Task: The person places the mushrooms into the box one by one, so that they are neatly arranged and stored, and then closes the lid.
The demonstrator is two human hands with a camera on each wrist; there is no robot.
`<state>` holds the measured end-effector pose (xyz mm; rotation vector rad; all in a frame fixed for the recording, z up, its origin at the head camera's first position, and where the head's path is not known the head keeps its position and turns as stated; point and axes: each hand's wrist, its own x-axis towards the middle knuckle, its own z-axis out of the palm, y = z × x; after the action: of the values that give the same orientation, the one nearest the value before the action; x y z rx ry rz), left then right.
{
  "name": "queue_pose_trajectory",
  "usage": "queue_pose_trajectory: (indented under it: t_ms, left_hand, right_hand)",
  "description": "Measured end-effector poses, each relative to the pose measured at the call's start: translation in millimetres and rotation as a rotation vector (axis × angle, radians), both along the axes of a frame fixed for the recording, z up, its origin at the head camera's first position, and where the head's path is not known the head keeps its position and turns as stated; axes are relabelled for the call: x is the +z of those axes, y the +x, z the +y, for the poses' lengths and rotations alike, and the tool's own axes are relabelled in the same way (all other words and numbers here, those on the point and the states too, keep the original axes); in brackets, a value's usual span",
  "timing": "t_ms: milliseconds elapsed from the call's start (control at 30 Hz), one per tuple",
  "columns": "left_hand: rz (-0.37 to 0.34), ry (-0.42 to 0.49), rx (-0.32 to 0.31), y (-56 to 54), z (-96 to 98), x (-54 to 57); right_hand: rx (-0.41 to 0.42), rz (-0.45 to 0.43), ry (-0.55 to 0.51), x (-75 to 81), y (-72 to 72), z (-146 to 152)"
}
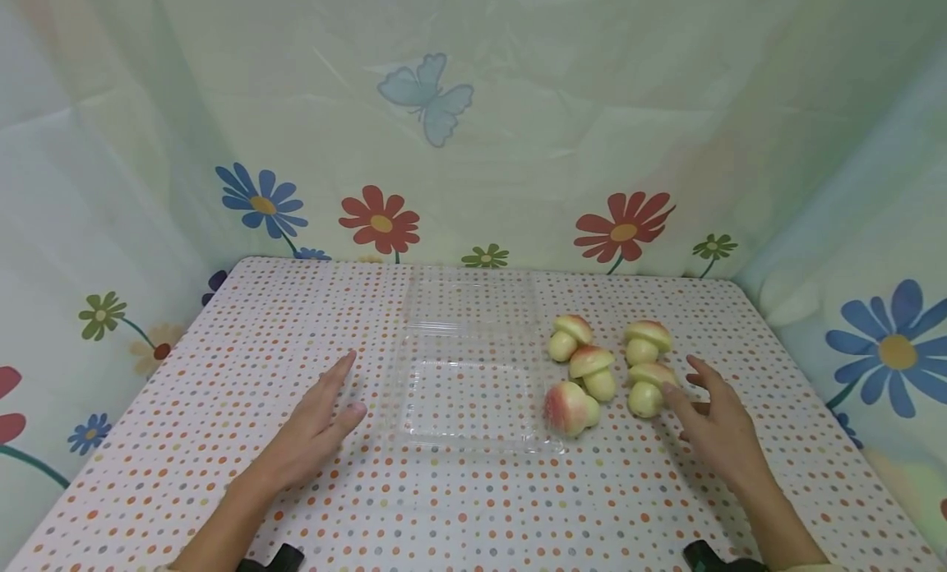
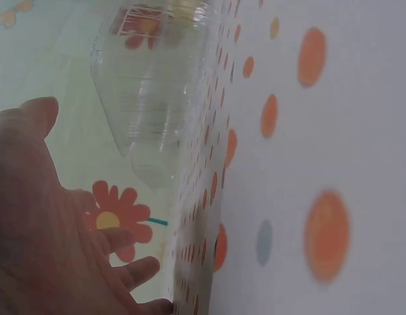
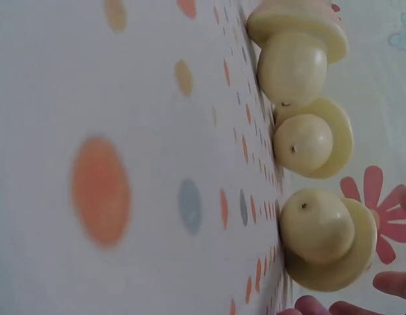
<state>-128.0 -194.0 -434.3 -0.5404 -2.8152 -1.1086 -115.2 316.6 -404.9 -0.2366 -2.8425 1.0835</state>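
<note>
A clear plastic clamshell box (image 1: pixel 395 408) lies opened out in the middle of the table, its lid half to the back. Left of it, my left hand (image 1: pixel 314 428) hovers with fingers extended and thumb spread, holding nothing. Several toy mushrooms (image 1: pixel 592 362) with pale stems and reddish-yellow caps lie right of the box. My right hand (image 1: pixel 718 428) is beside the front right mushroom (image 1: pixel 646 399), thumb and fingers spread, fingertips right at its cap in the head view. In the right wrist view, the fingers show only at the edge, past that mushroom (image 3: pixel 317 226).
A dotted cloth (image 1: pixel 459 514) covers the table. Behind and at both sides hangs a flowered curtain (image 1: pixel 518 161). The front left mushroom (image 1: pixel 568 408) lies on its side close against the box's right edge.
</note>
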Motion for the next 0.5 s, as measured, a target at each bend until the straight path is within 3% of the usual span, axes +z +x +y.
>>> queue_pose_trajectory:
  t_ms: [233,500]
  left_hand:
    - [-0.006,0.088,-0.027,1.9,7.6,-4.9]
    - [-0.083,0.255,-0.072,1.7,19.1,-4.1]
  right_hand:
    - [-0.031,0.034,0.041,-2.9,-3.7,-6.4]
    - [-0.069,0.017,0.052,-5.3,-8.9,-13.0]
